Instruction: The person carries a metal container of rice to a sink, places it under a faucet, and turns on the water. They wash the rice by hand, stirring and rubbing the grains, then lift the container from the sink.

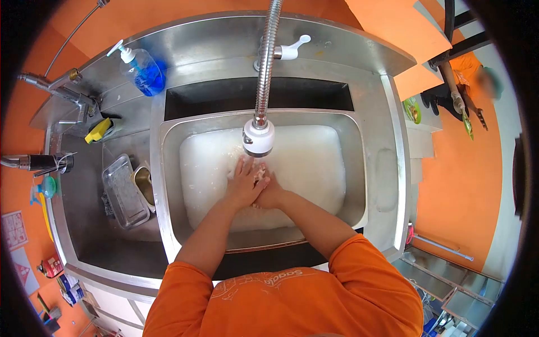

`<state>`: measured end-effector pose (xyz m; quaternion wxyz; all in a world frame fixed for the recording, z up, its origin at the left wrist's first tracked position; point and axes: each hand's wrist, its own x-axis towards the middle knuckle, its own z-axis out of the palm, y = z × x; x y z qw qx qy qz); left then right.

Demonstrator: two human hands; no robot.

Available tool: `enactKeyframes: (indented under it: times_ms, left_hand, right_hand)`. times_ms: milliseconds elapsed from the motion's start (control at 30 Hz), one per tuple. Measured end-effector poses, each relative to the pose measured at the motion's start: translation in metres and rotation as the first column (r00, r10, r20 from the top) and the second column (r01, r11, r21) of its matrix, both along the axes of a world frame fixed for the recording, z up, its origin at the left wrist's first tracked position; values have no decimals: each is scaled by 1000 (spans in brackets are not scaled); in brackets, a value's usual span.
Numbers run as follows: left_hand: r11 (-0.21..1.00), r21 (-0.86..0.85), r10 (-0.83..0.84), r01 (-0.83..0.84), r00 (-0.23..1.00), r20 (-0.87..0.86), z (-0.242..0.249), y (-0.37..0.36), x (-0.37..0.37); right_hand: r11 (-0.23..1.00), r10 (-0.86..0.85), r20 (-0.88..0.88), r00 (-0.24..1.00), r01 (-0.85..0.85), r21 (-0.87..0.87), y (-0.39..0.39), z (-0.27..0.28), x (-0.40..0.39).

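"What colour is the water [309, 180]?"
"Milky white."
"At ten o'clock?"
"Blue soap [149, 80], and a yellow sponge [97, 130] nearer nine."
"At six?"
"An orange shirt [320, 300] with pale lettering [286, 275]."

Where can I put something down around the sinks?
The steel counter right of the basin of cloudy liquid looks bare, as does the back ledge between the pump bottle and white tap lever. In the left sink, a metal tray and small pan crowd the right side; the left hand and right hand occupy mid-basin.
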<state>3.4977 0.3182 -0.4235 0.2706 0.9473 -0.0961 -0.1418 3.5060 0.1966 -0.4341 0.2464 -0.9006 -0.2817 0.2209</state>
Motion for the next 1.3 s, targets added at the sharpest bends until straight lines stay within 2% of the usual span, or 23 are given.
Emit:
enactKeyframes:
  times_ms: [33, 67, 133, 167, 233, 300, 367, 433, 500, 567, 700, 767, 833, 867, 900, 933, 1000, 1033, 1067, 1167, 1233, 1267, 1300]
  left_hand:
    - [998, -46, -48, 44, 993, -107, 1, 2, 0]
    - [992, -96, -101, 83, 972, -211, 2, 4, 0]
    - [988, -38, -156, 151, 945, -288, 9, 4, 3]
    - [976, 16, -197, 217, 911, -361, 11, 5, 6]
    - [970, 42, -209, 240, 909, -360, -4, 12, 7]
    - [961, 65, -226, 267, 901, -370, -25, 27, 1]
    - [976, 79, -171, 202, 943, -287, -40, 46, -4]
    - [974, 111, -160, 199, 944, -288, -48, 64, -4]
    - [971, 144, -144, 192, 946, -290, -60, 81, -1]
    - [885, 334, -162, 324, 887, -433, -68, 92, 5]
    - [844, 446, -75, 297, 890, -450, -53, 97, 8]
    - [794, 565, 63, 224, 894, -443, -32, 90, 12]
    - [793, 572, 108, 212, 874, -474, -27, 90, 14]
    - [793, 576, 154, 198, 850, -504, -26, 90, 13]
    - [793, 576, 158, 197, 847, -507, -27, 92, 10]
    - [787, 591, 150, 180, 872, -465, -30, 94, 8]
    - [780, 605, 142, 160, 896, -420, -34, 95, 2]
    - [778, 615, 111, 129, 935, -337, -35, 95, -5]
    - [777, 621, 79, 98, 965, -251, -34, 95, -10]
    - [778, 621, 138, 91, 940, -311, -19, 85, -18]
    - [782, 619, 130, 81, 949, -289, -42, 90, -28]
    - [783, 617, 121, 76, 955, -272, -50, 92, -33]
    - [784, 616, 123, 74, 955, -271, -39, 89, -35]
  right_hand:
    - [975, 195, -14, 981, -195, -108, 3, 8, -5]
    - [976, 191, -17, 981, -192, -107, 8, 23, -10]
    - [766, 448, -297, 843, -533, -360, 15, 49, -18]
    - [769, 444, -294, 847, -528, -360, 13, 41, -25]
    - [699, 591, -229, 773, -633, -333, 9, 14, -41]
    - [731, 527, -324, 786, -614, -299, -4, 9, -35]
    - [757, 459, -416, 785, -591, -280, -25, 6, -23]
    - [697, 549, -241, 800, -598, -396, -45, 3, -13]
    - [703, 479, -275, 834, -552, -448, -56, 8, -4]
    - [703, 413, -301, 860, -511, -495, -63, 8, 4]
    - [636, 340, -238, 910, -409, -655, -75, -7, 20]
    - [612, 318, -219, 923, -376, -696, -85, -20, 29]
    - [701, 177, -176, 968, -249, -668, -100, -34, 38]
    - [702, 180, -180, 967, -254, -665, -107, -33, 42]
    - [753, -74, -233, 970, -99, -650, -112, -28, 46]
    - [762, -318, -285, 904, 65, -645, -116, -23, 48]
    - [701, -272, -290, 917, -18, -713, -115, 21, 50]
    - [627, -230, -298, 927, -93, -774, -116, 36, 51]
    - [627, -230, -295, 927, -91, -774, -122, 32, 48]
    - [586, -182, -193, 964, -51, -809, -152, 2, 30]
    - [587, -66, 109, 992, 127, -800, -165, -16, 12]
    - [586, -63, 112, 992, 127, -800, -163, -9, 9]
    - [635, -188, 3, 982, 124, -762, -156, 6, 7]
